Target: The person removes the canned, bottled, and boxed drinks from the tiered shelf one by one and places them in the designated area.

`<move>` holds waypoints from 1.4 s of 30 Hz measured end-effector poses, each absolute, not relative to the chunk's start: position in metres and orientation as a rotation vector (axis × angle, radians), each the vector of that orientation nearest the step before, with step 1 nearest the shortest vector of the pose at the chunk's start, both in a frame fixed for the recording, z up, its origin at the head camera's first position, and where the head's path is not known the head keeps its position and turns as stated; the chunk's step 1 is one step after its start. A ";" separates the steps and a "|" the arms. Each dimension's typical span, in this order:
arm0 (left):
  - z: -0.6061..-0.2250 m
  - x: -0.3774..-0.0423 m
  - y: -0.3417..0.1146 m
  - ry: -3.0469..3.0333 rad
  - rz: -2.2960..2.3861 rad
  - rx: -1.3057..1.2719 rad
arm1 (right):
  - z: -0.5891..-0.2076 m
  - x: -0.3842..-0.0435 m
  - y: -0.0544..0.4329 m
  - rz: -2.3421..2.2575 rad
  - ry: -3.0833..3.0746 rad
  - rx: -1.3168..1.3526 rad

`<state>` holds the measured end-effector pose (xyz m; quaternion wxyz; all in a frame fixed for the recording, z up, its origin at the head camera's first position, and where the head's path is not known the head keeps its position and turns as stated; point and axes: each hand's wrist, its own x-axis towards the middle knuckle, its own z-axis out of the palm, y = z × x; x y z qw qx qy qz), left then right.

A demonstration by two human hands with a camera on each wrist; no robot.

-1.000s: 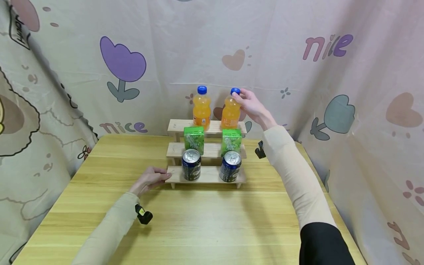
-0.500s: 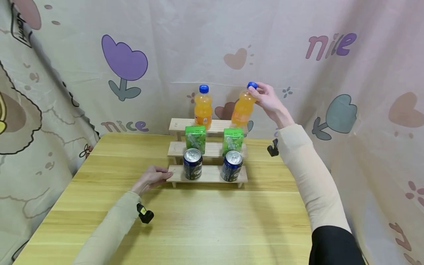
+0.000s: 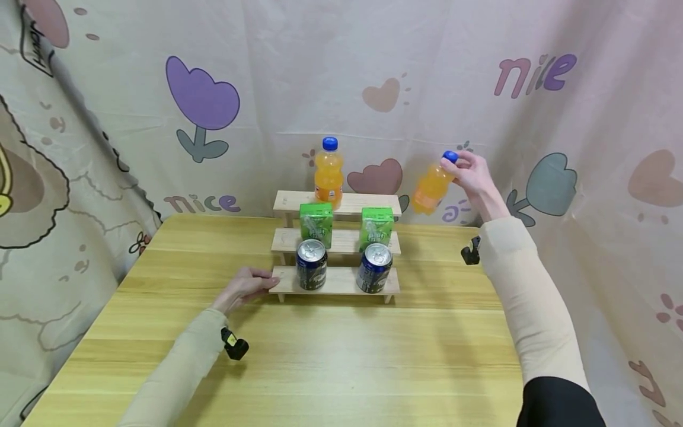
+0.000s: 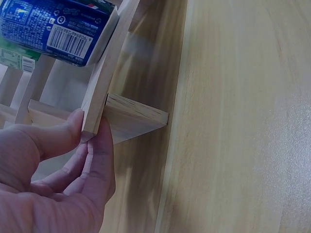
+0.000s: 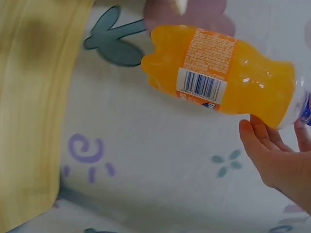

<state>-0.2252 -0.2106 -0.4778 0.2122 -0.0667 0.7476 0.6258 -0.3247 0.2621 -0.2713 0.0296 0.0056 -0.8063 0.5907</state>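
Observation:
My right hand [image 3: 475, 179] grips a bottle of orange drink [image 3: 431, 188] by its blue cap and neck. The bottle hangs tilted in the air, right of the three-step wooden rack [image 3: 336, 287]; its label and barcode face the right wrist camera. With thumb above and fingers beneath, my left hand [image 3: 244, 289] pinches the left end of the rack's lowest step, as the left wrist view shows. A second orange drink bottle [image 3: 329, 175] stands on the top step at left. Two green drink cartons [image 3: 316, 224] occupy the middle step, and two dark blue cans [image 3: 312, 267] the lowest.
The rack stands toward the back of a light wooden table [image 3: 341, 362]. Behind and along both sides hangs a pale printed curtain [image 3: 288, 77], close to the table's back edge.
My right hand has lifted the right-hand orange drink bottle off the top step and carried it to the right, tilting it. The left hand keeps its hold on the rack.

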 end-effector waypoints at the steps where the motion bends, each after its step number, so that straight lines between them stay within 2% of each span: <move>1: -0.478 -0.225 -0.211 2.081 1.730 -0.179 | -0.276 -0.325 0.266 1.805 -2.487 -0.016; 11: -0.479 -0.223 -0.210 2.070 1.743 -0.180 | -0.334 -0.318 0.301 1.726 -2.492 -0.288; 22: -0.481 -0.224 -0.208 2.064 1.759 -0.179 | -0.391 -0.308 0.322 1.759 -2.465 -0.449; 42: -0.483 -0.226 -0.210 2.061 1.762 -0.203 | -0.410 -0.307 0.320 1.721 -2.509 -0.479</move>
